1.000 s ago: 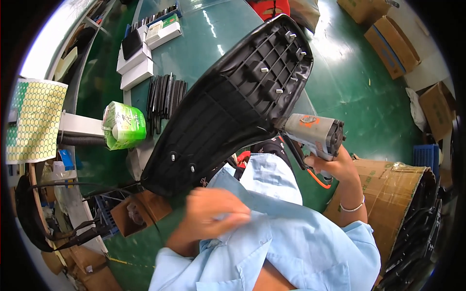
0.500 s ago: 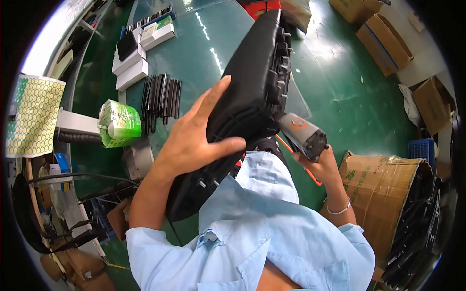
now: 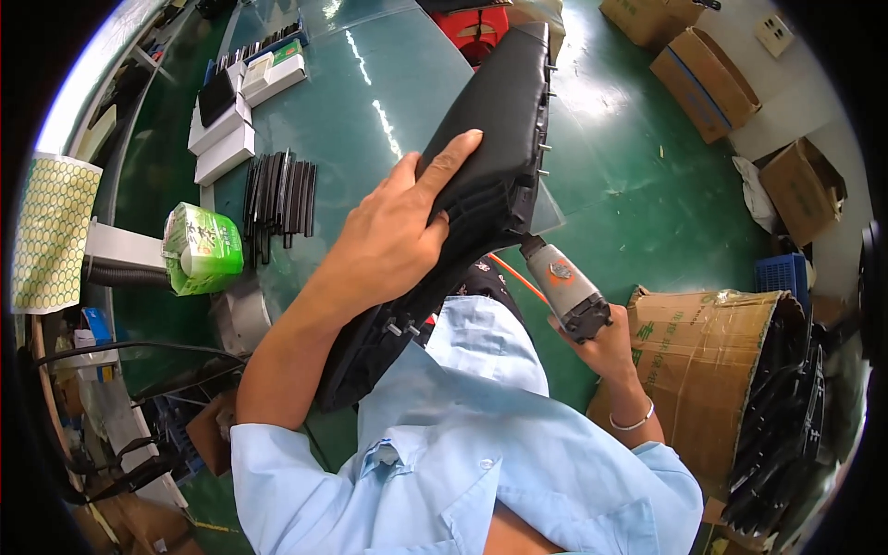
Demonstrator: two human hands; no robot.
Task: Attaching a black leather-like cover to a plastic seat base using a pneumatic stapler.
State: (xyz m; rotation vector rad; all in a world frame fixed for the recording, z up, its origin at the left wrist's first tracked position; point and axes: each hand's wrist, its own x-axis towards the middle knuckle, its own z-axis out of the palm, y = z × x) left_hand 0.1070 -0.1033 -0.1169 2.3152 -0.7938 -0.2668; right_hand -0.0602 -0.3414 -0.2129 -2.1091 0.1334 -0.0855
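Observation:
A long black padded seat (image 3: 499, 116) stands on a slant in front of me, its smooth cover facing left and several metal studs along its right edge. My left hand (image 3: 393, 231) grips it near the middle, index finger stretched along the cover and thumb against its ribbed side. To the right, my right hand (image 3: 601, 338) is closed round the mostly hidden handle of a grey pistol-shaped air tool (image 3: 562, 282) with a black end cap. The tool's dark nose points up at the seat's lower right edge; I cannot tell whether they touch.
A green table (image 3: 361, 111) holds a bundle of black strips (image 3: 277, 199), white boxes (image 3: 222, 153) and a green-and-white pack (image 3: 203, 248). An orange hose (image 3: 516, 276) runs behind the tool. A large carton (image 3: 698, 379) with black parts stands at right; more cartons (image 3: 708, 83) lie beyond.
The seat has turned, so less of its studded underside shows. My left hand has shifted over it and its thumb has drawn in. The tool's nose has dropped slightly relative to the seat.

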